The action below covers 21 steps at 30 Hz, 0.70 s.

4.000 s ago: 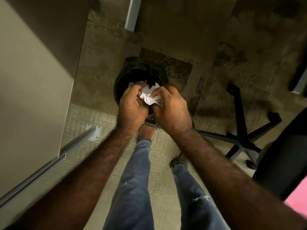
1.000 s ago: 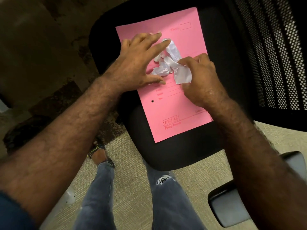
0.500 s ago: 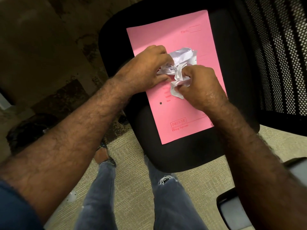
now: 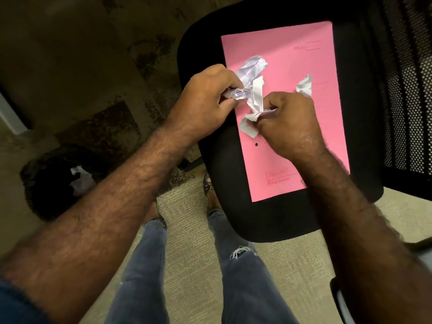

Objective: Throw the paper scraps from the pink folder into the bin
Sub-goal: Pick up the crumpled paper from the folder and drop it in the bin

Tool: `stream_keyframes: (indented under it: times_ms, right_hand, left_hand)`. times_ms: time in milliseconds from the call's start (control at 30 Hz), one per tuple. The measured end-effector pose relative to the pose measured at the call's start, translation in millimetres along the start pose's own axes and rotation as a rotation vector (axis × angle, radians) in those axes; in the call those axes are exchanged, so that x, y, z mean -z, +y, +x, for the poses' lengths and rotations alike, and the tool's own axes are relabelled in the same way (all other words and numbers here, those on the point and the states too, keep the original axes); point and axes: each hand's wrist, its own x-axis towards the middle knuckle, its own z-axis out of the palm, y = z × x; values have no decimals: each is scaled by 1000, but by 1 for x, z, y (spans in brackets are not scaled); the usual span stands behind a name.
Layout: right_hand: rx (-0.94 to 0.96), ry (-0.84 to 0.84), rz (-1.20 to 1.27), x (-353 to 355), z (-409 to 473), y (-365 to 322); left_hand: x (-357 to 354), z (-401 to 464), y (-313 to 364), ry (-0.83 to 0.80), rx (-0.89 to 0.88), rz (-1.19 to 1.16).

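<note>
Both hands' grip closed — left hand [image 4: 205, 101], right hand [image 4: 287, 122] — on paper scraps [image 4: 253, 94].

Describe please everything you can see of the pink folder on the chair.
The pink folder is a flat rectangular sheet that looks like thin card, lying closed on the black chair seat, its long side running away from the viewer. It has faint red printing near the far and near ends and one small dark hole near its left edge. Crumpled white paper scraps lie on it. The left hand and the right hand are over it, each gripping scraps.
</note>
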Motion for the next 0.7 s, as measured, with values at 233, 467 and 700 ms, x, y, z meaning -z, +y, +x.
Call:
stream_keyframes:
  times_ms: [233,467,700]
  right_hand:
    - [38,-45,11,-23,-11,-49]
    - [117,-81,-40,-72,-24,-110]
    - [240,-178,-113,-141,-44,-180]
  left_hand:
    - [28,-42,-24,120,114,-102]
    - [69,-102,-71,196,219,-133]
    - [114,-181,-126,252,343,-129]
